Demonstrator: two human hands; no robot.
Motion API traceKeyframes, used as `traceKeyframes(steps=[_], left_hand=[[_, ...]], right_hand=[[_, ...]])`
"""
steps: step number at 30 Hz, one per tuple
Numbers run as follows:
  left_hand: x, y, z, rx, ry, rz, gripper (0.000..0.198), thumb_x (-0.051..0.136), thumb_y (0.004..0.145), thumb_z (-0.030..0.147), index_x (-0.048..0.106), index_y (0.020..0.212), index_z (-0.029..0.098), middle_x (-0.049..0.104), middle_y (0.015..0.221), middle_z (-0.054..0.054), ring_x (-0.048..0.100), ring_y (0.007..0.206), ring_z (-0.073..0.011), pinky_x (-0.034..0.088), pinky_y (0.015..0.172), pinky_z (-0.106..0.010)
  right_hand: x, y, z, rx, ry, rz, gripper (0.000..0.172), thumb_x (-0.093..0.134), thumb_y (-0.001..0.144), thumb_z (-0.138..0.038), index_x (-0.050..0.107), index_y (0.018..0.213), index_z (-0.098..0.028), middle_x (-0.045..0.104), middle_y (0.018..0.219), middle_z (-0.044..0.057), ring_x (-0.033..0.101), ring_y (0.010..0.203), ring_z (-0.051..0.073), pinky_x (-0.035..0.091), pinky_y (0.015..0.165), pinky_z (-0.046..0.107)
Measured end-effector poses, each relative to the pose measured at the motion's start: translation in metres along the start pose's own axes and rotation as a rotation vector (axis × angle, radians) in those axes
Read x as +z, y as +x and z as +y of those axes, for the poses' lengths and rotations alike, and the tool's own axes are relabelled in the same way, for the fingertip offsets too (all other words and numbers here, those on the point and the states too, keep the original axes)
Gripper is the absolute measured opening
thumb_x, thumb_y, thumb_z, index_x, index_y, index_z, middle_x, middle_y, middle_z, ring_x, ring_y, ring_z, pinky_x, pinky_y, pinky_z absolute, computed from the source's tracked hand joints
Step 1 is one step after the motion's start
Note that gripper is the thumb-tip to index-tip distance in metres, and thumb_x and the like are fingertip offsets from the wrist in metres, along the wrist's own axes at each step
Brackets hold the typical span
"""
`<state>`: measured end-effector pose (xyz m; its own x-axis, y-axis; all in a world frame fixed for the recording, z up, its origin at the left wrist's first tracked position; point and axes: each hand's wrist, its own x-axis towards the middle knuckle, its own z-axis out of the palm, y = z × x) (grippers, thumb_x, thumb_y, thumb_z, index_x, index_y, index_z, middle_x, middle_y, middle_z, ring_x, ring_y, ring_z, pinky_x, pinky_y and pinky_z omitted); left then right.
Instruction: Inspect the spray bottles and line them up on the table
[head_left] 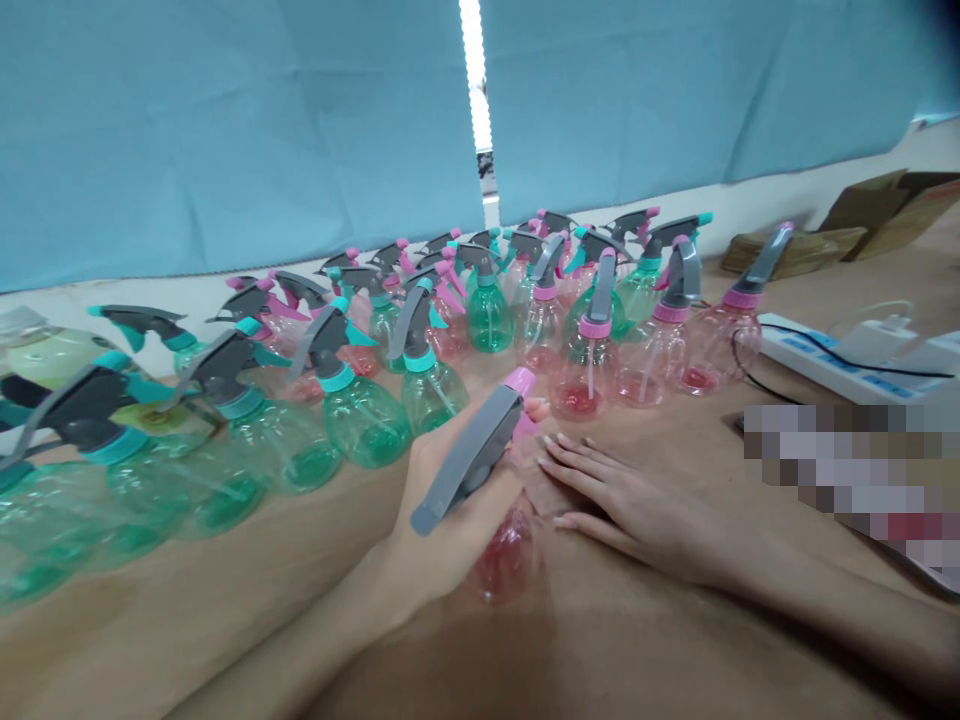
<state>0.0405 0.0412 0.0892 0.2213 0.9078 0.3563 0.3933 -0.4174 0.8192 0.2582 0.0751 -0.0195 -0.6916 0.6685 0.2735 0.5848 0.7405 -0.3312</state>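
A pink spray bottle with a grey and pink trigger head stands tilted near the front of the table. My left hand is wrapped round its neck, below the spray head. Just to the right, my right hand lies with its fingers stretched out, fingertips close to the bottle; whether they touch it cannot be made out. Behind both hands stand several pink bottles, the nearest one upright. A green bottle is behind my left hand.
Rows of green bottles fill the left side. A white power strip with a black cable lies at the right, near a blurred-out flat object. Brown cardboard is at the back right. A blue sheet hangs behind.
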Motion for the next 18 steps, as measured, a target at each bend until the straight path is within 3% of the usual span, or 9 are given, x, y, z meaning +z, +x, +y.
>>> traceKeyframes(steps=[13, 18], left_hand=[[0.0003, 0.0000, 0.0032, -0.005, 0.022, 0.014, 0.009, 0.055, 0.077, 0.020, 0.061, 0.083, 0.023, 0.058, 0.064, 0.003, 0.055, 0.058, -0.0152, 0.050, 0.058, -0.029], [-0.0008, 0.0016, 0.0075, -0.015, 0.030, 0.010, 0.006, 0.052, 0.074, 0.017, 0.051, 0.073, 0.023, 0.052, 0.064, 0.003, 0.052, 0.058, -0.0149, 0.045, 0.056, -0.029]], right_hand=[[-0.0016, 0.0008, -0.0017, 0.015, 0.012, -0.020, 0.062, 0.044, 0.096, -0.050, 0.029, 0.150, -0.024, 0.034, 0.153, 0.009, 0.028, 0.142, 0.028, 0.029, 0.114, 0.052], [-0.0012, 0.0005, -0.0010, 0.013, 0.003, -0.021, 0.062, 0.044, 0.096, -0.051, 0.031, 0.150, -0.022, 0.033, 0.154, 0.009, 0.027, 0.143, 0.027, 0.028, 0.115, 0.050]])
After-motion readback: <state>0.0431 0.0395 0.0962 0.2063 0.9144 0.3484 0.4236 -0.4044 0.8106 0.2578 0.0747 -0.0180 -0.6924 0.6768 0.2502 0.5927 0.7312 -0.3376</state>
